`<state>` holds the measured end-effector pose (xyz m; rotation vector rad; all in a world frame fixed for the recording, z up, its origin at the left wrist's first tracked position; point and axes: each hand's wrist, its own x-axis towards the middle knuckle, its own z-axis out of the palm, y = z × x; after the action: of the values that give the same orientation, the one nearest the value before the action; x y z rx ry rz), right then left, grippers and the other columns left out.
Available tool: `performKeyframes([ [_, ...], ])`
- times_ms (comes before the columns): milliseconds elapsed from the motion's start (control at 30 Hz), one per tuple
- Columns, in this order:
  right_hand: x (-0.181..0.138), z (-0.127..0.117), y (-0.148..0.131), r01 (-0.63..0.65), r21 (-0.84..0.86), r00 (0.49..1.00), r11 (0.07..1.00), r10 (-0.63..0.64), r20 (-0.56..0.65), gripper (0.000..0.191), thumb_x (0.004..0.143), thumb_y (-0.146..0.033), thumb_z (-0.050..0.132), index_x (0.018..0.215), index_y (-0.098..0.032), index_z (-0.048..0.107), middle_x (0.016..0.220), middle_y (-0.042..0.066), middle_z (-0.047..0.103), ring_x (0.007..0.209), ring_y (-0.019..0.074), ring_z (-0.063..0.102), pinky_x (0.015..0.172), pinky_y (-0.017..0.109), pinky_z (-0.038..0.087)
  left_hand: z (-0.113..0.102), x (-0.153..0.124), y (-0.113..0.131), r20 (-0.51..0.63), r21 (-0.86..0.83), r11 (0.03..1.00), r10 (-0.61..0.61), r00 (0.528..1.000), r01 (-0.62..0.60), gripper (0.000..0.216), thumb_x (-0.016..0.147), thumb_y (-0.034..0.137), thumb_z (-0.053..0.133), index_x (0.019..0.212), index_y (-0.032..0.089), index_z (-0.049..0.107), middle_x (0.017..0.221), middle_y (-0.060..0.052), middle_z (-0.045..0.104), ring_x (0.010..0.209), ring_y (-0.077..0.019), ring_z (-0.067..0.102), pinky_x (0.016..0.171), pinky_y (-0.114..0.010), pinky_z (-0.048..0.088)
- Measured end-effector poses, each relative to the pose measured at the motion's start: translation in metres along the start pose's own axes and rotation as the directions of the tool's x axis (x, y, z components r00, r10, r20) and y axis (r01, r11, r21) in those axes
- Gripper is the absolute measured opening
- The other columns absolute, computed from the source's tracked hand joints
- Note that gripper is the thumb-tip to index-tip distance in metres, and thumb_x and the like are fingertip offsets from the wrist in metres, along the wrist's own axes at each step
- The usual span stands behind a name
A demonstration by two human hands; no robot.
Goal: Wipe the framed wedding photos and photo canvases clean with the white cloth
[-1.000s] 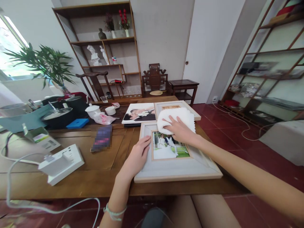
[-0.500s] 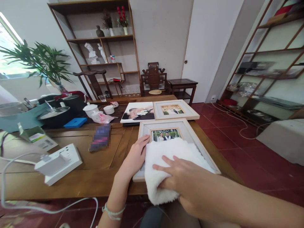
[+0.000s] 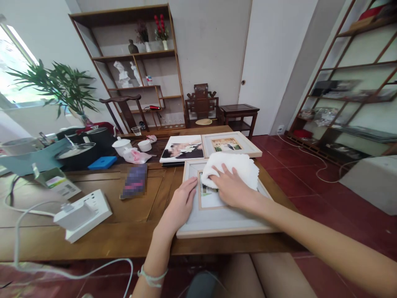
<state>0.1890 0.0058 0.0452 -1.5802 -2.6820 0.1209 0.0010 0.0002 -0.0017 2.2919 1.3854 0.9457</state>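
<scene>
A light wooden picture frame (image 3: 223, 232) lies flat near the front edge of the brown table. My right hand (image 3: 231, 184) presses a fluffy white cloth (image 3: 242, 163) onto its upper part, and the cloth covers most of the photo. Some fingers lie spread on top of the cloth; the thumb is hidden. At the frame's left edge rests my left hand (image 3: 182, 200), flat with fingers stretched forward, holding nothing. Behind this frame lie a second framed photo (image 3: 228, 144) and an unframed photo panel (image 3: 182, 148).
On the table's left stand a white power strip (image 3: 88, 215) with cable, a small open box (image 3: 57, 182), a blue box (image 3: 102, 162), a blurred purple item (image 3: 134, 181), a white teapot (image 3: 121, 145) and a dark pot (image 3: 77, 153). Red floor tiles (image 3: 288, 174) lie to the right.
My right hand has pushed the white cloth forward from the frame's near side to its upper part, uncovering the lower part. My left hand stays at the left edge. The view shifted slightly.
</scene>
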Motion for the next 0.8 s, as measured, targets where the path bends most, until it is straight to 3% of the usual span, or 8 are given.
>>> performKeyframes([
  [67,-0.009,-0.003,-0.018,0.054,0.030,0.997,0.998,-0.055,0.049,0.065,0.071,0.001,0.040,0.134,-0.014,0.042,0.149,0.020,0.025,0.134,0.0469,0.017,0.098,0.068,0.023,0.000,0.000,0.000,-0.070,-0.019,1.000,0.018,0.997,-0.019,0.040,0.093,0.024,0.032,0.123,0.010,0.054,0.135,-0.013,0.050,0.126,-0.0202,0.046,0.109,-0.039,0.033],
  [167,-0.035,-0.003,-0.045,0.240,0.076,0.964,0.968,-0.247,0.097,0.053,0.073,-0.004,0.044,0.125,-0.012,0.052,0.147,0.023,0.028,0.133,0.0472,0.017,0.100,0.067,0.022,0.000,-0.001,-0.001,-0.128,-0.040,0.999,0.029,0.991,-0.034,0.041,0.094,0.026,0.029,0.125,0.009,0.052,0.135,-0.014,0.050,0.126,-0.0201,0.046,0.109,-0.038,0.034],
  [300,-0.060,0.003,-0.053,0.364,0.054,0.931,0.930,-0.364,-0.003,0.044,0.075,-0.008,0.045,0.118,-0.007,0.057,0.145,0.026,0.030,0.134,0.0452,0.015,0.103,0.065,0.019,0.000,-0.002,-0.001,-0.102,-0.025,1.000,0.002,0.995,-0.004,0.039,0.094,0.025,0.032,0.123,0.010,0.053,0.132,-0.013,0.053,0.123,-0.0198,0.049,0.107,-0.037,0.036],
  [433,-0.069,0.004,-0.028,0.305,0.056,0.952,0.951,-0.306,0.005,0.050,0.071,0.000,0.041,0.116,-0.011,0.059,0.145,0.018,0.036,0.135,0.0387,0.020,0.106,0.059,0.024,-0.002,-0.002,0.002,-0.051,0.011,1.000,-0.026,0.998,0.027,0.037,0.091,0.020,0.037,0.122,0.010,0.054,0.131,-0.013,0.054,0.123,-0.0206,0.049,0.108,-0.038,0.035],
  [600,-0.099,-0.002,0.013,0.129,0.001,0.989,0.992,-0.128,0.070,0.058,0.061,0.005,0.039,0.110,-0.015,0.063,0.144,0.011,0.039,0.135,0.0355,0.026,0.105,0.058,0.028,-0.004,-0.002,0.005,0.005,0.058,0.997,-0.045,0.999,0.045,0.038,0.090,0.019,0.040,0.122,0.008,0.056,0.133,-0.013,0.052,0.126,-0.0211,0.046,0.109,-0.038,0.033],
  [700,-0.111,-0.008,0.033,0.088,0.000,0.996,0.996,-0.088,-0.009,0.055,0.063,0.004,0.037,0.105,-0.019,0.065,0.135,0.010,0.051,0.127,0.0320,0.041,0.100,0.052,0.038,-0.004,-0.001,0.007,0.030,0.067,0.997,-0.048,0.998,0.046,0.038,0.090,0.019,0.041,0.123,0.008,0.056,0.133,-0.013,0.053,0.126,-0.0214,0.046,0.109,-0.038,0.034],
  [800,-0.101,-0.015,0.052,0.055,0.058,0.984,0.997,-0.044,-0.175,0.049,0.068,-0.002,0.038,0.108,-0.020,0.062,0.112,0.011,0.065,0.102,0.0283,0.061,0.083,0.043,0.051,-0.003,0.000,0.008,0.056,0.070,0.997,-0.040,0.998,0.036,0.037,0.089,0.019,0.041,0.121,0.009,0.058,0.132,-0.012,0.054,0.124,-0.0218,0.048,0.108,-0.038,0.036],
])
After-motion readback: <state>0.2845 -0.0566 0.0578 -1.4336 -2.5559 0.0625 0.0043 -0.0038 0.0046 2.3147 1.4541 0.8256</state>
